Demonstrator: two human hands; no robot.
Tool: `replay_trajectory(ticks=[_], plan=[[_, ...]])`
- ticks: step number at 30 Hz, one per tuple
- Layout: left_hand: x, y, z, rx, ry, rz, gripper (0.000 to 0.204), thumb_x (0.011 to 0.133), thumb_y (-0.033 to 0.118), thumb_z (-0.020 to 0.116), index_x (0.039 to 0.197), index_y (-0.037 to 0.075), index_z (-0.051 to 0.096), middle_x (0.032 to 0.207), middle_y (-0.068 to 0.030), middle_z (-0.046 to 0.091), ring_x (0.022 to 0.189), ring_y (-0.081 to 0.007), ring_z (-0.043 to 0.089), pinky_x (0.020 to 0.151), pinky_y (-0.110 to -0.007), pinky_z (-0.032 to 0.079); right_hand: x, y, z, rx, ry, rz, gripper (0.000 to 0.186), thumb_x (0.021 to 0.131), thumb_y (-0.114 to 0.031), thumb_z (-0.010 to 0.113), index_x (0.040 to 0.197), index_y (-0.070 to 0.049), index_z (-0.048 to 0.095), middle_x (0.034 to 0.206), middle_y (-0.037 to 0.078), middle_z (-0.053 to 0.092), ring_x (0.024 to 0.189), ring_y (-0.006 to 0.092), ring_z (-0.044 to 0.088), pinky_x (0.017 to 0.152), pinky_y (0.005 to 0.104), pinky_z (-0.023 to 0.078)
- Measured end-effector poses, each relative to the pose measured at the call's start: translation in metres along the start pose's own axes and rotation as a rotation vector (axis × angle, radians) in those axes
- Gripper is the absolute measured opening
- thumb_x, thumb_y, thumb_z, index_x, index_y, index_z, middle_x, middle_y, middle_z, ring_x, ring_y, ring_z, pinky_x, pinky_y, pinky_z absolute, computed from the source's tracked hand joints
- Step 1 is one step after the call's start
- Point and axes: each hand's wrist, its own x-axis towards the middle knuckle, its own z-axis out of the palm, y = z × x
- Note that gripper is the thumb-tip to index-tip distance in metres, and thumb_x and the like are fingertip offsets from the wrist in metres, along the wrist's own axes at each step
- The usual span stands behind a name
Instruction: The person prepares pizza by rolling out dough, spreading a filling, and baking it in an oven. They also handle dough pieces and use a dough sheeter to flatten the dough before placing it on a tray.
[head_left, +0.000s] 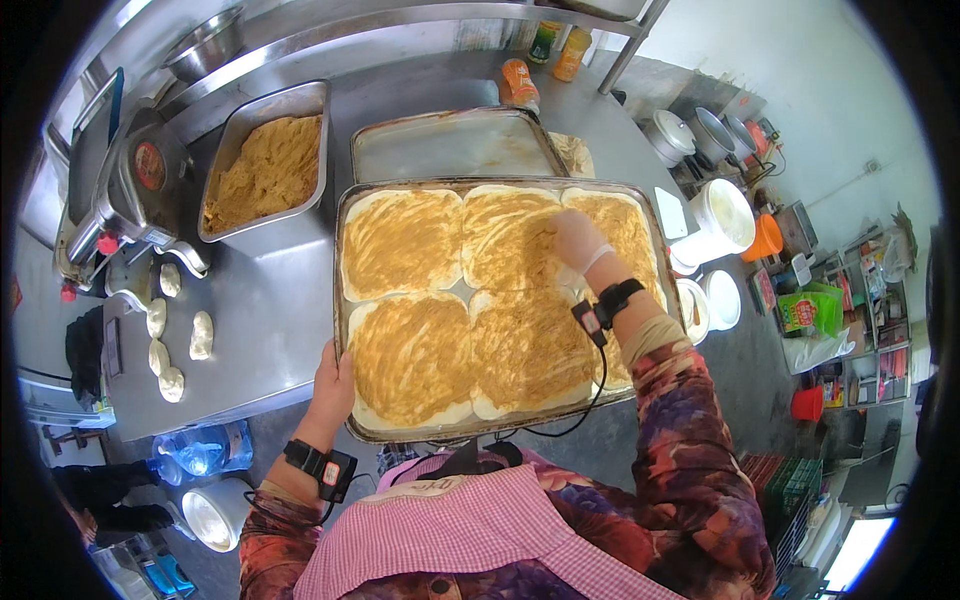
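Observation:
My left hand grips the left rim of a large metal baking tray with several flat dough squares on it, each smeared with brown paste. My right hand, in a thin translucent glove, presses with curled fingers on the coated dough at the upper right of the tray; whatever its fingers hold is hidden. Behind the tray lies an empty metal tray. To the left stands a deep steel pan of brown paste.
A machine and small dough pieces occupy the steel table at left. Bottles stand behind. White buckets are right, water jugs lower left. Another person's dark sleeve shows at far left.

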Motion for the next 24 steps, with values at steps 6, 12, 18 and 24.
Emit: replay_trajectory(ticks=[6, 12, 18, 24], plan=[[0.005, 0.004, 0.004, -0.053, 0.003, -0.011, 0.034, 0.098, 0.018, 0.04, 0.126, -0.001, 0.042, 0.109, -0.0207, 0.06, 0.101, -0.0298, 0.058, 0.088, -0.036, 0.044, -0.038, -0.026, 0.019, 0.067, 0.162, -0.411, 0.017, 0.079, -0.017, 0.059, 0.08, -0.004, 0.07, 0.083, 0.016, 0.066, 0.085, 0.0344, 0.063, 0.078, 0.0405, 0.052], [-0.001, 0.002, 0.0, 0.0, 0.01, -0.005, 0.034, 0.098, 0.018, 0.041, 0.127, 0.001, 0.042, 0.11, -0.0203, 0.06, 0.101, -0.0291, 0.058, 0.088, -0.037, 0.044, -0.021, -0.004, -0.018, -0.37, -0.348, 0.302, 0.02, 0.075, -0.018, 0.065, 0.091, -0.007, 0.069, 0.092, 0.014, 0.065, 0.092, 0.0337, 0.061, 0.087, 0.0417, 0.047], [-0.003, -0.004, -0.001, -0.01, 0.027, -0.03, 0.034, 0.099, 0.019, 0.04, 0.127, 0.001, 0.043, 0.111, -0.0207, 0.06, 0.102, -0.0291, 0.058, 0.089, -0.037, 0.044, 0.012, -0.021, 0.026, -0.32, -0.169, -0.147, 0.022, 0.071, -0.017, 0.069, 0.086, -0.001, 0.067, 0.095, 0.018, 0.064, 0.095, 0.0344, 0.061, 0.085, 0.0372, 0.05], [0.001, -0.008, 0.001, -0.029, 0.001, 0.004, 0.034, 0.099, 0.018, 0.04, 0.127, 0.0, 0.042, 0.112, -0.0213, 0.059, 0.103, -0.0299, 0.058, 0.09, -0.037, 0.043, -0.003, -0.026, -0.002, -0.406, -0.174, -0.088, 0.024, 0.074, -0.025, 0.064, 0.087, -0.005, 0.068, 0.09, 0.016, 0.064, 0.09, 0.0323, 0.061, 0.081, 0.0385, 0.049]])
